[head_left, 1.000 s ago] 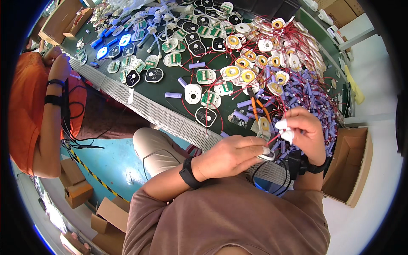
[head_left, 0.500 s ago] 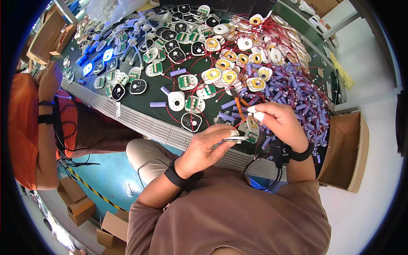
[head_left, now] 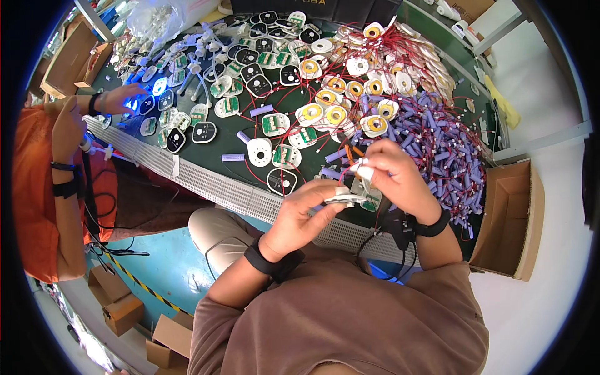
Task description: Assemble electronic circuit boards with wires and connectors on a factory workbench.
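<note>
My left hand (head_left: 306, 215) grips a thin white plastic housing (head_left: 345, 198) by its edge, thumb below and fingers above. Seen almost edge-on, the housing hides most of its face. Just right of it, my right hand (head_left: 395, 178) is closed in a pinch, its white-covered fingertips pressed together close to the housing. Whatever lies between them is too small to make out. Beyond those fingertips, an orange-handled tool (head_left: 357, 152) lies on the table, partly hidden. Below the right hand rests a white piece with a green circuit board (head_left: 371, 200).
Purple cylindrical batteries (head_left: 437, 156) with red wires are heaped at right, beside an open cardboard box (head_left: 500, 219). White housings with yellow rings (head_left: 334, 114) and black-faced panels (head_left: 204, 131) cover the table (head_left: 250, 178). At left, a co-worker's hand (head_left: 122, 100) touches blue-lit panels.
My right hand has moved left and closer to the housing, which has tilted slightly. The co-worker's hand has come over the lit panels at the left.
</note>
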Demonstrator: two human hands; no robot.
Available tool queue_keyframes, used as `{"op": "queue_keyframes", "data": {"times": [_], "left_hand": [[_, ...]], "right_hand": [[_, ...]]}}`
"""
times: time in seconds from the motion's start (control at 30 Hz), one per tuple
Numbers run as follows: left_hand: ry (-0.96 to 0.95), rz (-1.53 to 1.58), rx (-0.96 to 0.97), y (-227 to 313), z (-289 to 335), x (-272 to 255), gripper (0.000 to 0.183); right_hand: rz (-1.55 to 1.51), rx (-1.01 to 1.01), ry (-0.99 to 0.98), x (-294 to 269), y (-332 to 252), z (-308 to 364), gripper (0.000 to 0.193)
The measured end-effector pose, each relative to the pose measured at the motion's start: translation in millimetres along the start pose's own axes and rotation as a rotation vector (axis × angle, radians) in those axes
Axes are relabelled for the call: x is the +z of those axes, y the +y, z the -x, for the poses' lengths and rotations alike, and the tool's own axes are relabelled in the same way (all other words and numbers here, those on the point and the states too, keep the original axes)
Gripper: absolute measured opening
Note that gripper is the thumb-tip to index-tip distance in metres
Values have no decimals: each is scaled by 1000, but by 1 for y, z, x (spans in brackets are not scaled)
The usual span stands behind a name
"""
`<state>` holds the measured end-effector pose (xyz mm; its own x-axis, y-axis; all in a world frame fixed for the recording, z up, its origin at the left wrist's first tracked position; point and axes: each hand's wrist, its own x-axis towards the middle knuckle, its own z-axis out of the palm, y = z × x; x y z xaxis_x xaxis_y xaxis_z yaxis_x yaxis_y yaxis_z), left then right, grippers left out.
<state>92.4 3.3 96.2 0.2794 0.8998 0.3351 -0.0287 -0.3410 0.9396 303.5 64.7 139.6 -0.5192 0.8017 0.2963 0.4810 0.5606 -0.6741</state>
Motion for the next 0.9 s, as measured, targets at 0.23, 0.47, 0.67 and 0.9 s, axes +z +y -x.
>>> {"op": "queue_keyframes", "data": {"times": [0.23, 0.47, 0.67, 0.9], "left_hand": [[53, 638, -356, -12, -3, -6, 23], [68, 872, -468, -16, -5, -5, 26], [59, 906, -457, -14, -5, -5, 26], [172, 993, -466, -14, -4, -5, 25]], "right_hand": [[-587, 393, -90, -4, 11, 3, 20], [-690, 461, -122, -6, 5, -5, 23], [-667, 439, -141, -4, 5, -8, 23], [-717, 554, -150, -8, 3, -7, 21]]}}
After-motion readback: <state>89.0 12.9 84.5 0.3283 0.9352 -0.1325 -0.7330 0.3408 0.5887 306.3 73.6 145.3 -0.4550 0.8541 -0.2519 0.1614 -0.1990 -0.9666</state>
